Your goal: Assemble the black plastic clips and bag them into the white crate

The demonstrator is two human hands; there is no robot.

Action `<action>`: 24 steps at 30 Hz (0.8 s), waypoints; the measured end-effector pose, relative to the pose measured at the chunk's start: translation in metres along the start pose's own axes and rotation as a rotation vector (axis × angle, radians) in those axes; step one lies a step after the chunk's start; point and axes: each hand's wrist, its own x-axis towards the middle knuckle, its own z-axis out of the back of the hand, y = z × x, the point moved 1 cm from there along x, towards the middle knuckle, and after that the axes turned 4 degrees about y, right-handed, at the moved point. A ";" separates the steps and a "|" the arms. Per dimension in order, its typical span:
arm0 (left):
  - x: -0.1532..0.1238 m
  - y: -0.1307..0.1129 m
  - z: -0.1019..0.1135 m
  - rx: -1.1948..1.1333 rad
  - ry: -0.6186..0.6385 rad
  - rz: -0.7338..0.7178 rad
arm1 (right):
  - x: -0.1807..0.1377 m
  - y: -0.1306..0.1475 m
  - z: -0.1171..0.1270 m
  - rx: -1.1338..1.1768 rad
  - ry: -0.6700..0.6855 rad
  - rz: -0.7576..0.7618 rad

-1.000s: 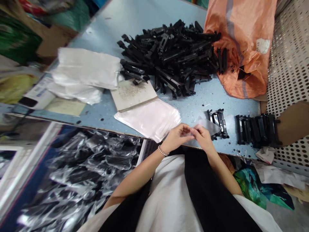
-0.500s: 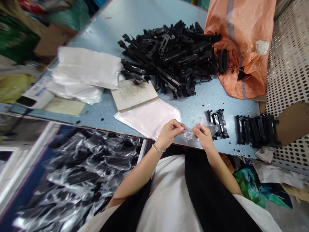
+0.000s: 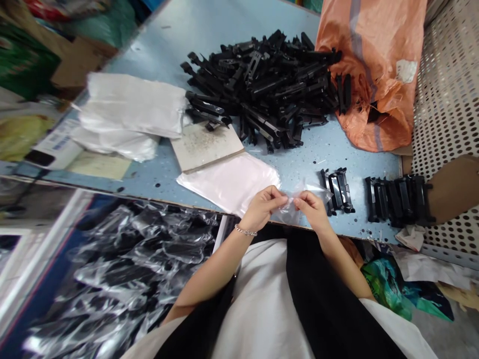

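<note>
Plastic bag (image 3: 287, 215), transparent, is pinched by left hand (image 3: 264, 204) and right hand (image 3: 313, 209), left of the small black bracket row (image 3: 341, 190); its mouth is apparently being opened, so gentle parting seems required.

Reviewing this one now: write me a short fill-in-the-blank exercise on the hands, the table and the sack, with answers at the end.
1. The thin plastic held by the left hand and the right hand is ____ rather than black.
2. A bracelet circles the person's ____ wrist.
3. The big heap of black parts lies on a table coloured ____.
4. The sack beside the heap is mainly ____ in colour.

Missing words: clear; left; blue; orange.
</note>
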 end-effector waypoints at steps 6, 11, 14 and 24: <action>0.000 0.004 0.000 0.076 -0.082 -0.052 | 0.001 -0.003 -0.006 0.044 0.032 -0.006; 0.000 0.003 0.002 0.013 -0.043 -0.058 | 0.003 -0.008 -0.005 0.015 -0.028 -0.008; -0.002 -0.001 0.015 0.197 -0.044 -0.186 | 0.003 -0.011 -0.001 0.020 -0.035 -0.023; -0.007 -0.020 0.041 1.270 -0.097 -0.626 | -0.014 0.005 0.058 -0.736 -0.219 -0.021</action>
